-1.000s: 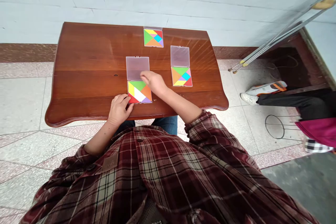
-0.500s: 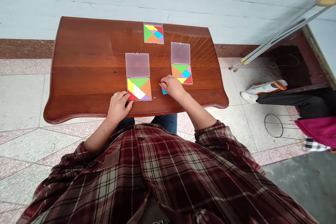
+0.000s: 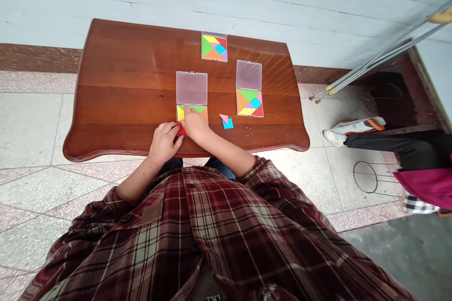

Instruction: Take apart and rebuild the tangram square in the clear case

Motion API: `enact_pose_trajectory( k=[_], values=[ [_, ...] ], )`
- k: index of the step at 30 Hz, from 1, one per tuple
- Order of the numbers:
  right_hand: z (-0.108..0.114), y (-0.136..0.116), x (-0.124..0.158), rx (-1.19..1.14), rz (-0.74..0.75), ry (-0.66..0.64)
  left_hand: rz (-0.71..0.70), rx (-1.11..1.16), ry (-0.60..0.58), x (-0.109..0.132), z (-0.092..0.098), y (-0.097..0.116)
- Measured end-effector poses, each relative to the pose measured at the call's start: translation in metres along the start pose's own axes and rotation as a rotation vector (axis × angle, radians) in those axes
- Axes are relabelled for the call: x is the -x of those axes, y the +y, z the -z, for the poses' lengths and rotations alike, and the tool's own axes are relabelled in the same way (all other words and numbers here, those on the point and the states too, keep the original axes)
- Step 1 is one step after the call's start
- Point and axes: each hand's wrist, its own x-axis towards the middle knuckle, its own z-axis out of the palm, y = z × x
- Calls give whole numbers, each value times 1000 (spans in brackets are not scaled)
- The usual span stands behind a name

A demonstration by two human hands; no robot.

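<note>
On the wooden table [image 3: 120, 80] lies an open clear plastic case, its frosted lid [image 3: 191, 88] behind its tray of coloured tangram pieces [image 3: 192, 112]. My right hand [image 3: 195, 123] lies over that tray, fingers on the yellow and green pieces. My left hand [image 3: 164, 143] is at the tray's front corner, fingertips against a red tangram piece [image 3: 181, 128]. A loose pink triangle [image 3: 223, 118] and a blue tangram piece [image 3: 228, 124] lie right of my right hand. Further right is a second filled tray [image 3: 249, 102] with its lid [image 3: 249, 75]; a third [image 3: 214, 47] lies at the far edge.
The table has a curved front edge close to my body, and a tiled wall stands behind it. On the floor to the right are a person's leg with a white shoe [image 3: 353, 129], a magenta cloth [image 3: 425, 188], a wire ring [image 3: 365, 177] and metal rods [image 3: 367, 63].
My right hand has moved left from the right tray to the front tray, leaving the pink and blue pieces on the table. The red piece now sits at the tray's front corner.
</note>
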Motion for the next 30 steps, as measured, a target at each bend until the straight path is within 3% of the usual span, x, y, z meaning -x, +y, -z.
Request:
enact_pose_trajectory(
  k=[8,16,22,26,30],
  values=[
    [-6,-12,-2,112,-32,20,-13,-12,0,0,0,0],
    [-1,-3,6,128,19,-24,2,16,3,-1,-1,0],
    [8,-4,-7,50,78,72,11,106,45,1,1,-2],
    [14,-2,-11,-26,113,107,174,207,212,-25,16,-20],
    [9,10,-1,-106,96,104,328,41,136,-79,19,-49]
  ],
)
